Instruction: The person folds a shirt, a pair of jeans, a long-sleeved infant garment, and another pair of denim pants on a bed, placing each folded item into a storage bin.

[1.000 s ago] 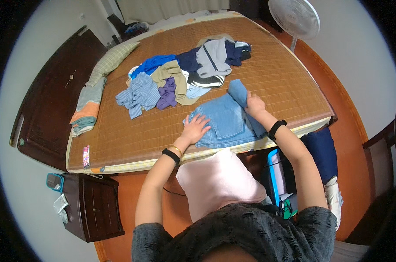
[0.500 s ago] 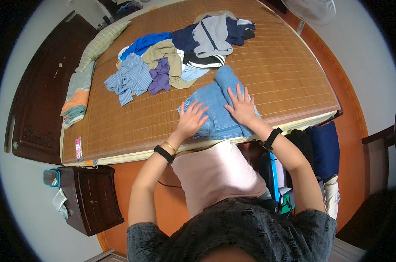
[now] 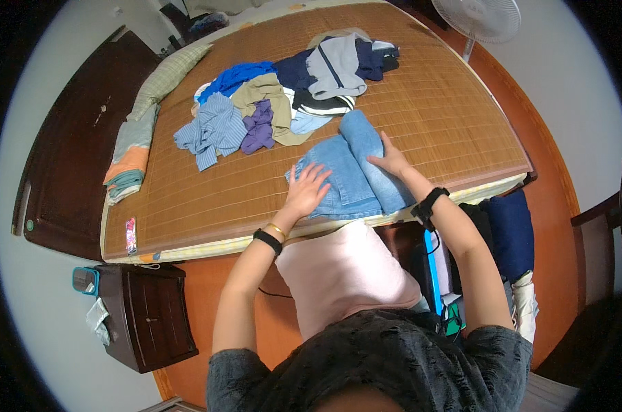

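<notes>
A piece of light-blue denim clothing [image 3: 338, 175] lies at the near edge of the bed, its right part folded over into a thick roll [image 3: 363, 141]. My left hand [image 3: 307, 194] rests on the flat left part with its fingers spread. At the outer side of the roll is my right hand [image 3: 395, 162], thumb on top of the denim and apart from the fingers; some of those fingers are partly hidden. Just beyond the denim is a heap of loose clothes, with a blue striped shirt [image 3: 218, 130], a purple garment [image 3: 259, 129] and a khaki one [image 3: 278, 110].
A brown woven mat [image 3: 455, 130] covers the bed. Folded cloth [image 3: 128, 161] and a pillow [image 3: 170, 77] line its left side. A pink cushion [image 3: 349, 275] lies at my lap. Around stand a dark cabinet [image 3: 150, 312], a white fan [image 3: 477, 17] and dark folded fabric [image 3: 510, 237].
My right hand has slid right, from lying flat on the roll to its outer side. The left hand stays on the denim. The whole view has shifted slightly.
</notes>
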Motion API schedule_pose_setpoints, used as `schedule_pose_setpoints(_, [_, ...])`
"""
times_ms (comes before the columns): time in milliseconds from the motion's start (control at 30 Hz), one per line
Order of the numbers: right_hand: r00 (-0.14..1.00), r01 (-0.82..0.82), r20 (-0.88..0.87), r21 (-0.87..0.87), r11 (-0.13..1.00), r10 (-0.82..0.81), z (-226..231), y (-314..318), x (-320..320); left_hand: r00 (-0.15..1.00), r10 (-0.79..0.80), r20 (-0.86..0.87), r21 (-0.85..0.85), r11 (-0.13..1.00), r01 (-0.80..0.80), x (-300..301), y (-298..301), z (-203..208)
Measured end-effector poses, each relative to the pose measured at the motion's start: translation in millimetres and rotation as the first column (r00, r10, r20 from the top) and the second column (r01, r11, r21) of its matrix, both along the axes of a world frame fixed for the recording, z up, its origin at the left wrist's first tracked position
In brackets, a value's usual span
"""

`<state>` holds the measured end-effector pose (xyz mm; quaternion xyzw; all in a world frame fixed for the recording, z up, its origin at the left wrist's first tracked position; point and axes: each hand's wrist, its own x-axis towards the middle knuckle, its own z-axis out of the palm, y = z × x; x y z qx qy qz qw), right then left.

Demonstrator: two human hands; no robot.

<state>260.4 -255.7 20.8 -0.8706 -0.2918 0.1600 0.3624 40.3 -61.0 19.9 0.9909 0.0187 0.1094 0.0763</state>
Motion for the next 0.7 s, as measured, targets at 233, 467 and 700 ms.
schedule_pose_setpoints(233, [0.977, -0.014, 0.192, -0.386, 0.922, 0.095, 51.5, 25.8, -41.1, 0.999, 0.002, 0.045, -0.02, 1.0, -0.001, -7.6, 1.0, -6.0])
schedule_pose_setpoints(467, [0.857, -0.121, 0.468, -0.224, 0.967, 0.216, 71.1, 36.7, -91.7, 0.999, 0.01, 0.05, 0.0, 1.0, -0.01, -4.7, 1.5, -7.0])
schedule_pose_setpoints(700, [0.894, -0.328, 0.385, 0.21, 0.921, 0.23, 56.2, 46.7, -104.7, 0.996, -0.014, 0.085, 0.014, 1.0, 0.013, -0.6, 3.5, -10.9])
